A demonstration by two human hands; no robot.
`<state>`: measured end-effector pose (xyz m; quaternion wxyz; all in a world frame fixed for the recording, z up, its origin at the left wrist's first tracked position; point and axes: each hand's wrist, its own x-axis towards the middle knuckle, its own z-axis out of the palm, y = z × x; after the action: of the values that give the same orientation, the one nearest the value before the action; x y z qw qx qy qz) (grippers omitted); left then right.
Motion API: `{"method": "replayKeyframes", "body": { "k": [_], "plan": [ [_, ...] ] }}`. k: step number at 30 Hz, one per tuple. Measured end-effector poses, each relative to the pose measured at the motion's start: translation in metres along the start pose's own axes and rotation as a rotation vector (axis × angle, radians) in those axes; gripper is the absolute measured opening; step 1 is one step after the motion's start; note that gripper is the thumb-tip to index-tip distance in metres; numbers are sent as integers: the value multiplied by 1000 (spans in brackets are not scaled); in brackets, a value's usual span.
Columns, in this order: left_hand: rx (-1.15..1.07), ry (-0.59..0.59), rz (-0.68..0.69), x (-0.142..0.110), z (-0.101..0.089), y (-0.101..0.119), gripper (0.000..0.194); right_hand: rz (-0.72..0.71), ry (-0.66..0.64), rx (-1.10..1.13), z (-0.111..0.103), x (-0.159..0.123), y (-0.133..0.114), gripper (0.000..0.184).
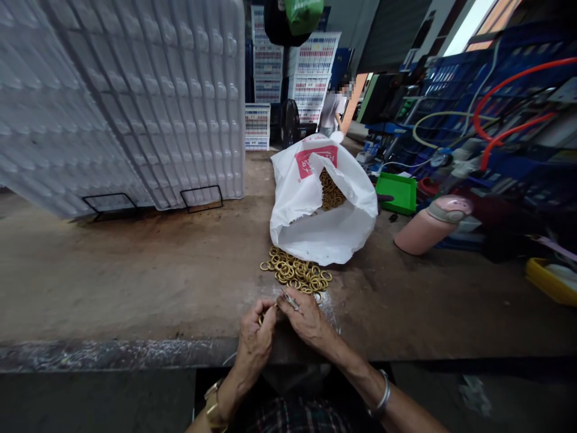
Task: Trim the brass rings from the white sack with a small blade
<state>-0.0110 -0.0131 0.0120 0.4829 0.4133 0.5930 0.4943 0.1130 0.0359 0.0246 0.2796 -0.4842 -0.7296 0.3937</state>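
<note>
My left hand (256,331) is closed around a brass-coloured ring (260,320), part of which shows between thumb and fingers. Beside it, my right hand (309,319) is closed on a small, slim tool (291,301) with a pale metal end; its exact kind is too small to make out. The two hands almost meet over the table's near edge. Just beyond them lies a heap of brass-coloured rings (297,272). Behind the heap, a white woven sack (288,210) lies with its mouth towards me, and more rings (331,191) show inside through a torn opening.
Tall translucent ribbed plastic panels (180,102) stand at left on black wire stands (202,198). To the right are a pink bottle (426,228), a green tray (396,192), a yellow tray (552,281) and orange hoses (478,114). White crates (311,60) and a person (331,111) are farther back.
</note>
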Motion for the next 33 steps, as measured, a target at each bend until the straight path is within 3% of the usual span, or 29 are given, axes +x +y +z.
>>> {"method": "replayKeyframes", "body": {
  "k": [3, 9, 16, 24, 28, 33],
  "plan": [
    [18, -16, 36, -1, -1, 1, 35, 40, -26, 71, 3, 1, 0, 30],
    [-167, -154, -248, -1, -1, 0, 43, 87, 3, 82, 7, 1, 3, 20],
    [-271, -187, -235, -2, -4, -5, 36, 126, -32, 78, 10, 1, 3, 22],
    [-295, -189, -236, -6, -5, -4, 35, 69, -10, 59, 8, 4, 3, 27],
    [-263, -134, -220, -6, -6, -4, 37, 15, 11, -133, 7, -2, 7, 18],
    [-160, -76, -191, -5, -6, -3, 41, -64, -92, -438, 10, -12, 8, 21]
  ]
}}
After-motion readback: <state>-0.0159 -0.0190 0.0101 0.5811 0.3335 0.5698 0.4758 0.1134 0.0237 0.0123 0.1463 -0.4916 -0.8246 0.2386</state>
